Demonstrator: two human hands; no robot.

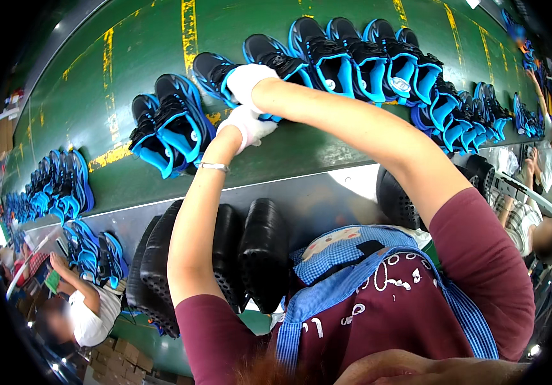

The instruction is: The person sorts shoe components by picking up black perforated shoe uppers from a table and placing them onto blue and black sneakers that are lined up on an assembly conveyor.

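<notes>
Both my hands wear white gloves and are close together at a black sneaker (210,69) with bright blue lining on the green belt. My right hand (250,83) is curled over the sneaker's collar and covers much of it. Just nearer to me, my left hand (248,126) is closed by the heel end; what its fingers hold is hidden. To the left stands a pair of matching sneakers (180,112), toes pointing away. Another black sneaker (264,50) is right beside my right hand, partly behind it.
More sneakers (317,48) line the belt (237,25) to the right, with another group (71,179) far left. Black shoe-shaped forms (263,247) with perforated ends stand below the metal edge (308,192). Co-workers sit at lower left (93,314) and right (539,231).
</notes>
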